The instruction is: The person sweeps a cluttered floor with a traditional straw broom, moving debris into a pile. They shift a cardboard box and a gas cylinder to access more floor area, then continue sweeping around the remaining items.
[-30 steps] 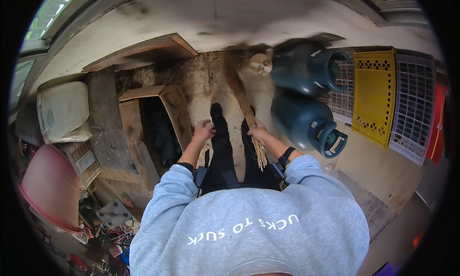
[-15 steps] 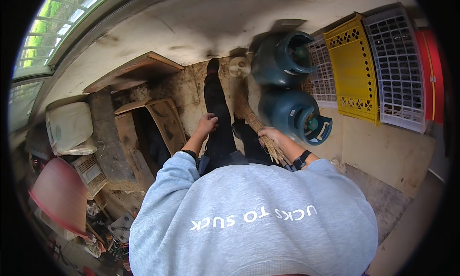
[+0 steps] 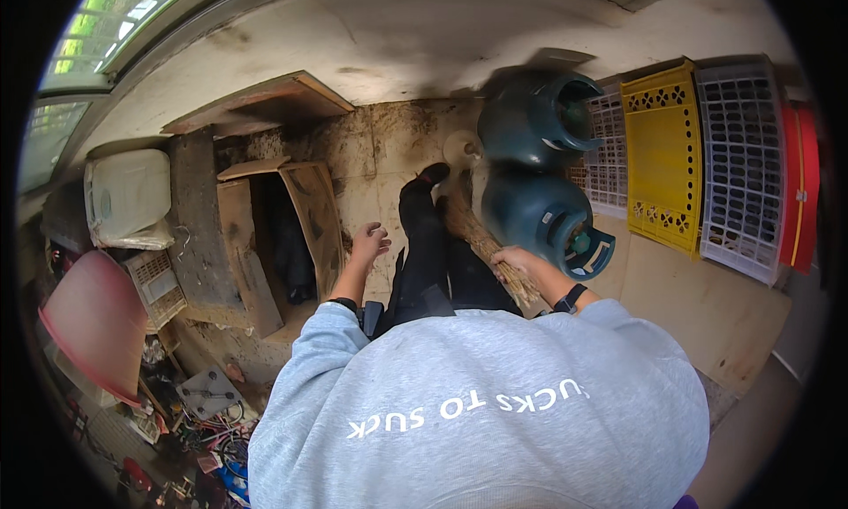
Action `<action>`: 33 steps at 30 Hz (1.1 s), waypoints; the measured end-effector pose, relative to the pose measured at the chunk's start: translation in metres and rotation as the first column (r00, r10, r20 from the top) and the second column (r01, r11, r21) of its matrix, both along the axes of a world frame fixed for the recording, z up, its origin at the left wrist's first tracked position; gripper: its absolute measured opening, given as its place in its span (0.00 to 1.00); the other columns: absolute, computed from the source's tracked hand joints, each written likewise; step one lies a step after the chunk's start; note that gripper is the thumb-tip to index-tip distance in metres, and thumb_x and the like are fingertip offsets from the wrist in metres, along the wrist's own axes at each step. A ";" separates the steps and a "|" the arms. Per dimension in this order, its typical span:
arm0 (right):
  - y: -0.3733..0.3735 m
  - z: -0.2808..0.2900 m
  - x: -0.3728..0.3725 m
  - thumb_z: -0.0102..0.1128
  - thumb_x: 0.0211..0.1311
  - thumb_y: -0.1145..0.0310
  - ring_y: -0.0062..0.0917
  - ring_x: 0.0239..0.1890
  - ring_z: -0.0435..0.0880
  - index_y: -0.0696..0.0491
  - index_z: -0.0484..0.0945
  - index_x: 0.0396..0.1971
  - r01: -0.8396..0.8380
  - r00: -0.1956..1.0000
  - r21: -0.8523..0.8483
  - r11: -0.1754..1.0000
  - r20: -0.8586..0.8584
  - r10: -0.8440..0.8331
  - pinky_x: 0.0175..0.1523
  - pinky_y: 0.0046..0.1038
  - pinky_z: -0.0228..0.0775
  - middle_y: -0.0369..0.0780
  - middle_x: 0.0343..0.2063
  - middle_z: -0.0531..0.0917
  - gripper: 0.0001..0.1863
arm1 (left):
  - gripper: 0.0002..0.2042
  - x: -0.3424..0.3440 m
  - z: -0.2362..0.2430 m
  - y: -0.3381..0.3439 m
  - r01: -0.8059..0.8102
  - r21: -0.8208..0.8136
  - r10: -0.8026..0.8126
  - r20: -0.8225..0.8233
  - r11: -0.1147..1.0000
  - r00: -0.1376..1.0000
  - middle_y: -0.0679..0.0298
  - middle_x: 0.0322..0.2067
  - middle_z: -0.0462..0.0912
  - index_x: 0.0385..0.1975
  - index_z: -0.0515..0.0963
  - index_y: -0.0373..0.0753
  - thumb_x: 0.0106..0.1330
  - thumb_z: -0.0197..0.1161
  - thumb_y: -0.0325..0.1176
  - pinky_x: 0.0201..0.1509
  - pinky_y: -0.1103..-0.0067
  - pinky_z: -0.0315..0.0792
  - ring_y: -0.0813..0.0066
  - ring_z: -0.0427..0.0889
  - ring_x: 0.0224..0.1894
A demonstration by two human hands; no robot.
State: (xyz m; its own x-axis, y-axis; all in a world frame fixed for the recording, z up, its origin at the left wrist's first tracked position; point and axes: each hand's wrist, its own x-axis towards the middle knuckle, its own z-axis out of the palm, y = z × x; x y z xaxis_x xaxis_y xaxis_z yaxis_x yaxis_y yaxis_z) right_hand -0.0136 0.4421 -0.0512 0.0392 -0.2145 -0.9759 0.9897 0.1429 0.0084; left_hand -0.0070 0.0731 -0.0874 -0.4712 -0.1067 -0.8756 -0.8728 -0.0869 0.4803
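A straw hand broom [image 3: 479,233] is gripped in my right hand [image 3: 519,262], its fingers wrapped round the bound stalks close to my body. The broom's far end spreads toward the floor beside my right leg and is blurred there. My left hand [image 3: 369,242] hangs in the air left of my legs, holding nothing, its fingers loosely bent and apart. Right of the broom lie two dark green gas cylinders [image 3: 536,211], the nearer one close to my right hand. A pale round object [image 3: 462,147] sits beyond the broom, partly hidden.
On the right stand a yellow plastic crate [image 3: 662,156], a white crate [image 3: 740,169] and a red panel [image 3: 799,187]. An open cardboard box [image 3: 314,218] is at the left. Further left are a pale plastic container [image 3: 130,196], a reddish tub [image 3: 95,324] and clutter. A dirty wall runs ahead.
My forward foot has drawn back from the wall. My left hand has lifted away from my leg and its fingers have loosened. The broom stays in my right hand; the view has shifted.
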 end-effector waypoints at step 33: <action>-0.218 -0.077 -0.157 0.53 0.51 0.79 0.30 0.12 0.73 0.63 0.69 0.36 0.027 0.956 0.187 0.982 -0.290 0.029 0.13 0.30 0.62 0.42 0.10 0.70 0.11 | 0.22 0.097 -0.040 -0.186 -0.298 -0.042 0.296 0.312 0.954 0.903 0.57 0.41 0.76 0.56 0.66 0.31 0.63 0.55 0.30 0.33 0.78 0.76 0.71 0.81 0.35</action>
State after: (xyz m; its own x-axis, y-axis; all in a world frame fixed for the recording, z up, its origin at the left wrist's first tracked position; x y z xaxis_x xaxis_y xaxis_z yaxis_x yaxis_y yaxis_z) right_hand -0.1703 0.2239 -0.1283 -0.2518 -0.0279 -0.9674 0.9529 0.1675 -0.2528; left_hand 0.0902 -0.1126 -0.1276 -0.1216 -0.1931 -0.9736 -0.9110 -0.3678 0.1867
